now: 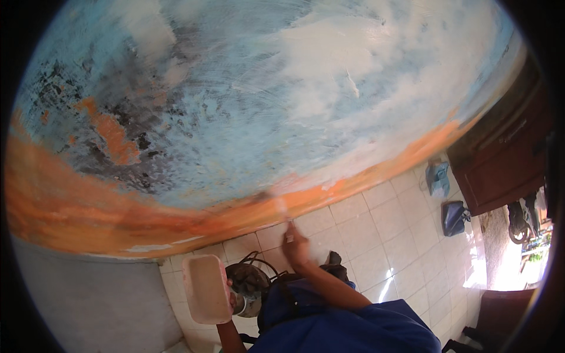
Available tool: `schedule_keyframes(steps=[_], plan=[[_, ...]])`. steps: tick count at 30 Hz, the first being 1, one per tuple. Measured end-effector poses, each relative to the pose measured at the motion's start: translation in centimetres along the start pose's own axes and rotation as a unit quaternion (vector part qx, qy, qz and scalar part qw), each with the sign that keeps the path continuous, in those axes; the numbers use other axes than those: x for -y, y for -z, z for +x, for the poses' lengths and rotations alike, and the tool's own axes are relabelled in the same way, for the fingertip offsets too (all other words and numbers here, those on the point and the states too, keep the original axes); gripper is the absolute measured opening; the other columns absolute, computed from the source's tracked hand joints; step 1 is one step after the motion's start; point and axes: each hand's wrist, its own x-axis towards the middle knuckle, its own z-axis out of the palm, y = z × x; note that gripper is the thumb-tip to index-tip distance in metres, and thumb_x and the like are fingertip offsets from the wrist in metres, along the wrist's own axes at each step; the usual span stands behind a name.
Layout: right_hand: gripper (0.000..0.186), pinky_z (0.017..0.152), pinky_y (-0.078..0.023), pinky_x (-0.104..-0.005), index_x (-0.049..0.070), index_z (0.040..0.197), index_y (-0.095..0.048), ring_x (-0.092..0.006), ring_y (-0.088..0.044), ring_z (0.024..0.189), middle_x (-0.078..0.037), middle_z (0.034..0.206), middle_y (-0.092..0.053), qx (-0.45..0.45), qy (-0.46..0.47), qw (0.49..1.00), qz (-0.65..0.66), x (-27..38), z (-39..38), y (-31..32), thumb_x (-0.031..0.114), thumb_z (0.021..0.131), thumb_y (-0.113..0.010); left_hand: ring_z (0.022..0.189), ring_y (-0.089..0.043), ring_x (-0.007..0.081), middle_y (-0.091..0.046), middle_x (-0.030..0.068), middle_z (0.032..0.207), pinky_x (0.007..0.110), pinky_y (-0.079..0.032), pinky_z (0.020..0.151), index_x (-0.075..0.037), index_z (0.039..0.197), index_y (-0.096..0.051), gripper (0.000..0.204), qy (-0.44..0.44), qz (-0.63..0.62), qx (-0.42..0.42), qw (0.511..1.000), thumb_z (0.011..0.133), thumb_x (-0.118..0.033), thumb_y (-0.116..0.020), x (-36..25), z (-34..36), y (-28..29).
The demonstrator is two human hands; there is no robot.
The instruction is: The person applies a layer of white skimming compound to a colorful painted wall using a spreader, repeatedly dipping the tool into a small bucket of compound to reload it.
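Note:
My right hand is closed round the handle of a paintbrush, which is smeared by motion. Its dark bristles are against or very near the lower part of a painted wall, where the colour turns from blue and white to orange. Lower down on the left, my left hand grips the right side of a pale rectangular tub. Thin whitish smears show on the tub's rim and inside. Most of the left fingers are hidden by the tub.
A bucket with dark hoses or handles stands on the tiled floor by my legs. Blue bags lie near a brown wooden door on the right. A grey surface fills the lower left.

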Motion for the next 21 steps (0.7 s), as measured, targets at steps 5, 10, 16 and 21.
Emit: schedule_keyframes(steps=[5,10,16,21], plan=[[0.037,0.052,-0.047,-0.0399,-0.003,0.121,-0.053,-0.0355,-0.062,0.062,-0.025,0.088,-0.063,-0.302,-0.025,0.949,-0.089,-9.5,7.8,4.0,0.005,0.086,-0.048,0.076,-0.057,0.0434,-0.034,0.0257,0.126,0.046,-0.054,0.060,-0.004,0.136,-0.026,0.066,0.015,-0.011,0.051,0.999,0.088,-0.044,-0.048,-0.2,-0.3,0.6],[0.038,0.047,-0.039,-0.0415,-0.002,0.124,-0.051,-0.0340,-0.052,0.049,-0.022,0.063,-0.055,-0.313,-0.132,0.940,-0.027,-9.8,10.8,0.4,0.006,0.087,-0.048,0.080,-0.057,0.0437,-0.033,0.0254,0.128,0.047,-0.054,0.064,-0.005,0.137,-0.025,0.068,0.019,0.001,0.101,0.995,0.088,-0.045,-0.048,-0.7,-0.2,1.7],[0.041,0.050,-0.047,-0.0401,0.005,0.123,-0.052,-0.0345,-0.062,0.062,-0.022,0.083,-0.062,-0.008,-0.093,0.994,0.050,-1.0,0.7,-8.2,0.009,0.082,-0.055,0.056,-0.058,0.0338,-0.047,0.0263,0.110,0.038,-0.051,0.042,-0.002,0.130,-0.033,0.061,-0.026,0.062,-0.067,0.995,0.087,-0.041,-0.050,-0.3,-0.4,-0.1],[0.040,0.047,-0.046,-0.0404,0.010,0.125,-0.052,-0.0356,-0.060,0.056,-0.023,0.084,-0.063,0.097,0.110,0.982,0.117,0.2,-3.7,-7.5,0.014,0.085,-0.054,0.058,-0.057,0.0339,-0.047,0.0252,0.110,0.039,-0.050,0.044,-0.003,0.130,-0.034,0.060,-0.034,0.062,-0.073,0.995,0.087,-0.042,-0.049,-0.7,0.0,0.0]])
